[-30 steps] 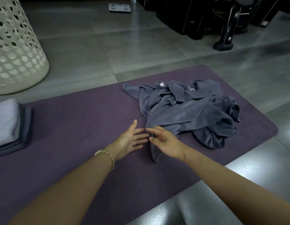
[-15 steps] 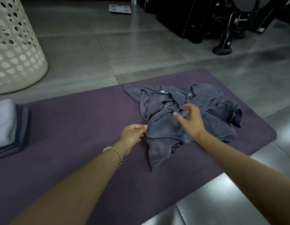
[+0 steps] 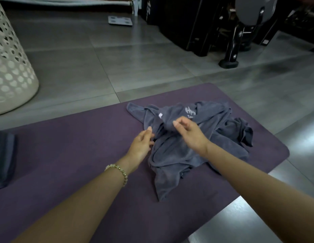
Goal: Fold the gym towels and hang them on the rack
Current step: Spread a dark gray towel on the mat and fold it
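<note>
- The right hand reaches over the grey towel heap, its thumb and curled fingers pinching a raised fold near the top of the heap.
- The left hand sits at the heap's left side, thumb up and fingers bent in against the cloth. I cannot tell whether it grips the fabric or only touches it.
- A beaded bracelet circles the left wrist.
- The heap lies crumpled on the right half of the purple mat, its top close to the mat's far edge and one loose tail trailing toward the near edge.
- A small white label and a pale printed mark show on the heap's far part, just beyond the right hand.
- Darker folds bunch up near the mat's right end.
- A stack of folded towels sits at the mat's left end, cut off by the frame.
- Beyond the mat, on the grey tiled floor, a white perforated basket stands to the far left.
- A flat scale lies further back, and black gym equipment fills the far right.
</note>
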`<act>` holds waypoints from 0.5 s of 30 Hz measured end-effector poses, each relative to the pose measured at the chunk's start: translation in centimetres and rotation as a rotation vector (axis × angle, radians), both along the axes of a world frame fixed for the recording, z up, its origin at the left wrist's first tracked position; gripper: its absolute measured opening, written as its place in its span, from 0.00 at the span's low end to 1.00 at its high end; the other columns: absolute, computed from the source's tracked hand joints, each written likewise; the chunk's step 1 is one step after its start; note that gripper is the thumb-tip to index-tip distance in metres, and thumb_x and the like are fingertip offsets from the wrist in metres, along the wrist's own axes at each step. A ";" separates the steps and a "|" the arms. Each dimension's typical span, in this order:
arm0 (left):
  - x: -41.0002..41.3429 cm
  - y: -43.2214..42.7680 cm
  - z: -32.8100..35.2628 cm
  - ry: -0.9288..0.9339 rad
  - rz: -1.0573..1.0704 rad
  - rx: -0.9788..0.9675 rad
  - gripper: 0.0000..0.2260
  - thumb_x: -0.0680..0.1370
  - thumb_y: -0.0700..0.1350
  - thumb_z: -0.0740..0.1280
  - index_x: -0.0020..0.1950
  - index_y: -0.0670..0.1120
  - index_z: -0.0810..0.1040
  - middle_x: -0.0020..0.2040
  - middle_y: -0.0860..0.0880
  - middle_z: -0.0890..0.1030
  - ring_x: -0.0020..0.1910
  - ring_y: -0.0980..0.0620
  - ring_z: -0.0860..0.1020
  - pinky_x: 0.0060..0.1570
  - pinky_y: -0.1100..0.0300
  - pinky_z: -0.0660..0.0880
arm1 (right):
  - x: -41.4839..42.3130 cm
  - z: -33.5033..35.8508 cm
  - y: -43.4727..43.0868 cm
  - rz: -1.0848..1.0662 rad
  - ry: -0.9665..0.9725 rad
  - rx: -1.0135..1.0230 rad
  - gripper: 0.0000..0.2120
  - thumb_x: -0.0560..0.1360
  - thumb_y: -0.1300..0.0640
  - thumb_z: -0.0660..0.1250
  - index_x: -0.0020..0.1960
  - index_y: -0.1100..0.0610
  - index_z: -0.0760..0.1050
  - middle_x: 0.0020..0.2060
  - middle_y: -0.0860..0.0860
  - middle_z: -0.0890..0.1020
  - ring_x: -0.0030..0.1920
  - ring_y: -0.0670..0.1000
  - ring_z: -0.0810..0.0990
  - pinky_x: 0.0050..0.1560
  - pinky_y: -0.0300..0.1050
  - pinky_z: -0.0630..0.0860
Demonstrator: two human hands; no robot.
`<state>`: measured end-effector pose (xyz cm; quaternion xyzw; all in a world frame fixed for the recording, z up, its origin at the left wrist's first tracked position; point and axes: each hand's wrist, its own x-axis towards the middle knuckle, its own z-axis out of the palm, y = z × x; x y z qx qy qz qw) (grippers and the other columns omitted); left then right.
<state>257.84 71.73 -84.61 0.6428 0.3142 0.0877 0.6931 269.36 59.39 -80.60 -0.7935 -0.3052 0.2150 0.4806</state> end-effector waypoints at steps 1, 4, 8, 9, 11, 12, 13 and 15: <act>-0.2 0.1 0.6 -0.023 -0.011 -0.033 0.20 0.83 0.55 0.51 0.72 0.50 0.66 0.66 0.50 0.73 0.61 0.51 0.74 0.58 0.58 0.71 | -1.9 0.9 0.2 0.049 0.042 0.028 0.11 0.81 0.61 0.58 0.40 0.57 0.68 0.32 0.50 0.69 0.32 0.40 0.67 0.39 0.32 0.66; -1.9 0.3 2.8 -0.109 -0.066 0.111 0.19 0.83 0.57 0.47 0.68 0.57 0.71 0.71 0.56 0.67 0.70 0.57 0.65 0.71 0.56 0.62 | -6.6 3.2 0.4 0.124 0.214 0.094 0.10 0.82 0.61 0.56 0.42 0.58 0.70 0.26 0.41 0.74 0.28 0.36 0.71 0.34 0.28 0.67; -6.0 1.6 6.7 -0.100 0.031 0.202 0.23 0.78 0.63 0.50 0.40 0.52 0.79 0.42 0.53 0.81 0.43 0.57 0.78 0.50 0.60 0.72 | -8.2 7.3 1.3 -0.025 0.362 0.209 0.12 0.81 0.52 0.60 0.42 0.56 0.72 0.33 0.51 0.78 0.37 0.47 0.76 0.43 0.42 0.71; -7.3 2.1 7.9 -0.107 0.004 0.267 0.23 0.76 0.66 0.55 0.37 0.51 0.77 0.39 0.53 0.78 0.39 0.57 0.76 0.47 0.61 0.71 | -8.4 8.7 1.7 -0.036 0.363 0.213 0.12 0.81 0.52 0.60 0.42 0.56 0.73 0.36 0.55 0.78 0.40 0.51 0.77 0.45 0.45 0.72; -9.7 3.1 11.5 -0.139 -0.052 0.456 0.21 0.73 0.65 0.64 0.34 0.47 0.73 0.37 0.52 0.74 0.38 0.56 0.72 0.45 0.61 0.69 | -9.6 12.5 2.7 -0.002 0.382 0.240 0.11 0.81 0.54 0.60 0.43 0.57 0.73 0.38 0.57 0.78 0.39 0.51 0.77 0.43 0.41 0.73; -10.7 3.6 13.7 -0.160 -0.057 0.541 0.20 0.74 0.60 0.66 0.34 0.46 0.72 0.37 0.51 0.72 0.38 0.56 0.71 0.44 0.63 0.68 | -10.3 14.6 3.2 0.021 0.380 0.258 0.11 0.81 0.55 0.60 0.43 0.59 0.74 0.37 0.56 0.78 0.38 0.48 0.76 0.41 0.38 0.73; -11.5 4.3 16.1 -0.177 -0.036 0.614 0.18 0.76 0.55 0.67 0.33 0.45 0.70 0.36 0.51 0.70 0.36 0.56 0.69 0.42 0.65 0.67 | -11.1 16.7 3.8 0.043 0.365 0.270 0.10 0.81 0.56 0.60 0.43 0.59 0.74 0.36 0.55 0.78 0.36 0.47 0.76 0.38 0.36 0.73; -13.4 5.3 21.3 -0.222 0.025 0.656 0.17 0.79 0.50 0.63 0.32 0.46 0.67 0.32 0.49 0.67 0.32 0.57 0.64 0.36 0.65 0.64 | -12.9 21.1 5.0 0.091 0.325 0.258 0.11 0.81 0.55 0.60 0.43 0.59 0.74 0.34 0.54 0.77 0.36 0.48 0.76 0.38 0.39 0.72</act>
